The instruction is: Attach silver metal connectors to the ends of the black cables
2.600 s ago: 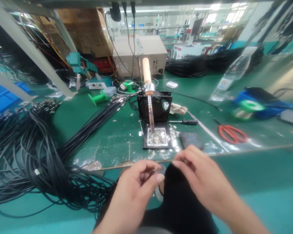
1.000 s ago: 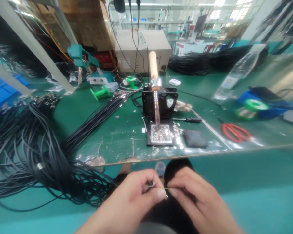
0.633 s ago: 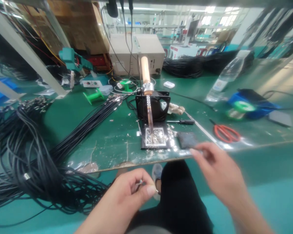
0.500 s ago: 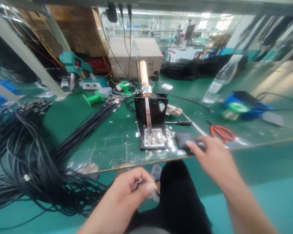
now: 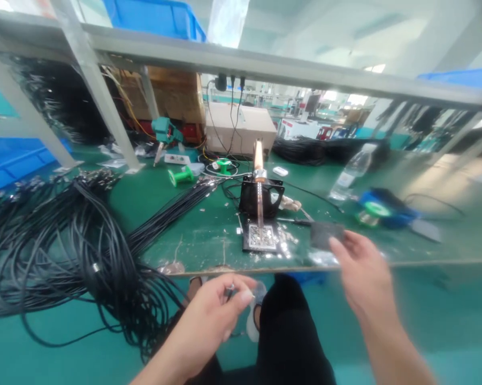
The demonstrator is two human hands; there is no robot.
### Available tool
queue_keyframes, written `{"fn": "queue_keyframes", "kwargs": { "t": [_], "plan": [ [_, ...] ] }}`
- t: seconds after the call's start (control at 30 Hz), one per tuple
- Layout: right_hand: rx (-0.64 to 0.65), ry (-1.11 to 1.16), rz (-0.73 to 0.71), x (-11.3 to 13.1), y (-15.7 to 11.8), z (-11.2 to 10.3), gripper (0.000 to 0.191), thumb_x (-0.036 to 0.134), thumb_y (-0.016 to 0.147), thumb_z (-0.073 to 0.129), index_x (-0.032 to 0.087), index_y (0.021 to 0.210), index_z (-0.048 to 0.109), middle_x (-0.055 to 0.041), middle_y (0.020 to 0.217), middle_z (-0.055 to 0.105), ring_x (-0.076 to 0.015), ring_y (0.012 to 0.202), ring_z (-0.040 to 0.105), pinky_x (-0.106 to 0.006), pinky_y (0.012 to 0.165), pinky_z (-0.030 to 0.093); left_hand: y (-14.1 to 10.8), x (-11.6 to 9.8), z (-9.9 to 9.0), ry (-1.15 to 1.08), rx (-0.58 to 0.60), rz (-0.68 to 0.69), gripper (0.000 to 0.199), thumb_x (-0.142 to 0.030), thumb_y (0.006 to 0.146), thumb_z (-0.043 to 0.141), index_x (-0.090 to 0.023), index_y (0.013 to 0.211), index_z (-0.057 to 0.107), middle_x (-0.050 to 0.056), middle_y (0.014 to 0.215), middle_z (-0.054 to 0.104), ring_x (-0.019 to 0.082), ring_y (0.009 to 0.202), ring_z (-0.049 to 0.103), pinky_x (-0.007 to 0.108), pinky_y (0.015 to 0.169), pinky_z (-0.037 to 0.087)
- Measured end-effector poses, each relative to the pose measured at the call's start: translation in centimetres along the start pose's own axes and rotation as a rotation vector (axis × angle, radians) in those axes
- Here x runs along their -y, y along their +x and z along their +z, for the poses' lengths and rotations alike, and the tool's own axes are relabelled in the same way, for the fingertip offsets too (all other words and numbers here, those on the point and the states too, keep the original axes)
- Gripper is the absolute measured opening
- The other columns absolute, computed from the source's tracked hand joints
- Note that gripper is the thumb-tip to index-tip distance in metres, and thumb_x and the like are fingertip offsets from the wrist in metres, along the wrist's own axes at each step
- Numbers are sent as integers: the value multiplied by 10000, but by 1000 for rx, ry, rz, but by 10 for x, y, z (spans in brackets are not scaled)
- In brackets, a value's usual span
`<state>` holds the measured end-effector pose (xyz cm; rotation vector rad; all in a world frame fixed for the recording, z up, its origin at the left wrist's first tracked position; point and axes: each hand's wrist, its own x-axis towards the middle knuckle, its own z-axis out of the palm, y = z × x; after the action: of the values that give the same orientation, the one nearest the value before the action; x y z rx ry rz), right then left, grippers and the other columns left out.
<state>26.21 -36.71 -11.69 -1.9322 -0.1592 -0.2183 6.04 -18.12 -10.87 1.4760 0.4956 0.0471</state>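
Observation:
Below the bench edge, my left hand (image 5: pixel 212 310) is closed in a pinch around the end of a thin cable (image 5: pixel 230 291); a small pale tip shows at the fingertips. My right hand (image 5: pixel 363 262) grips a dark grey flat block (image 5: pixel 324 235) between thumb and fingers, near the bench's front edge. The block is blurred and its kind cannot be made out. Left of it, a soldering iron (image 5: pixel 259 171) with a wooden handle points straight down over a square tray (image 5: pixel 251 246) of small metal pieces. A black fan (image 5: pixel 246 198) stands behind the iron.
Bundles of black cables (image 5: pixel 108 251) cover the bench's left side and hang over its edge. Green spools (image 5: pixel 180 175), a beige box (image 5: pixel 241 128) and a plastic bottle (image 5: pixel 352 172) stand farther back. At the right lies a blue tool (image 5: pixel 389 207). A shelf beam (image 5: pixel 265 67) crosses above.
The view has tilted up and shifted left. My right hand has picked the dark block up from the bench top. My left hand keeps its pinch on the cable end.

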Motion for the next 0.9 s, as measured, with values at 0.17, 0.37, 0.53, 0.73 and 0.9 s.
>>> {"fn": "queue_keyframes", "kwargs": {
  "t": [0.17,0.37,0.53,0.73,0.9],
  "plan": [
    [288,105,30,7,-46,6,426,534,834,735,185,1076,766,-96,1055,812,-282,953,766,-366,817,620,6,-7,1,16,-54,60,300,-459,924,682,-197,789,627,-38,598,655,125,510,558,279,677,445],
    [588,225,149,8,-69,46,499,577,852,707,151,1109,743,-111,1064,805,-274,935,756,-346,788,604,26,-13,0,10,-111,64,341,-515,922,660,-238,731,599,-42,400,528,305,991,738,428,1020,452],
    [522,190,189,14,-62,58,563,593,818,703,152,1167,730,-119,1073,804,-291,941,755,-364,778,593,32,-14,-4,42,-124,118,251,-419,997,604,-267,797,596,-28,387,519,220,1408,529,412,1227,250],
    [454,54,136,25,-62,57,516,588,826,659,180,1123,764,-105,987,818,-289,844,765,-326,582,543,27,-17,-1,72,-155,113,243,-436,1015,593,-268,843,627,-70,391,530,226,991,726,431,1213,285],
    [362,36,-34,32,-65,55,363,480,856,670,190,1037,792,-42,759,784,-184,567,679,-274,504,527,22,-18,5,94,-179,94,286,-477,999,604,-234,854,647,-46,545,659,131,545,611,352,903,549]
  ]
}}
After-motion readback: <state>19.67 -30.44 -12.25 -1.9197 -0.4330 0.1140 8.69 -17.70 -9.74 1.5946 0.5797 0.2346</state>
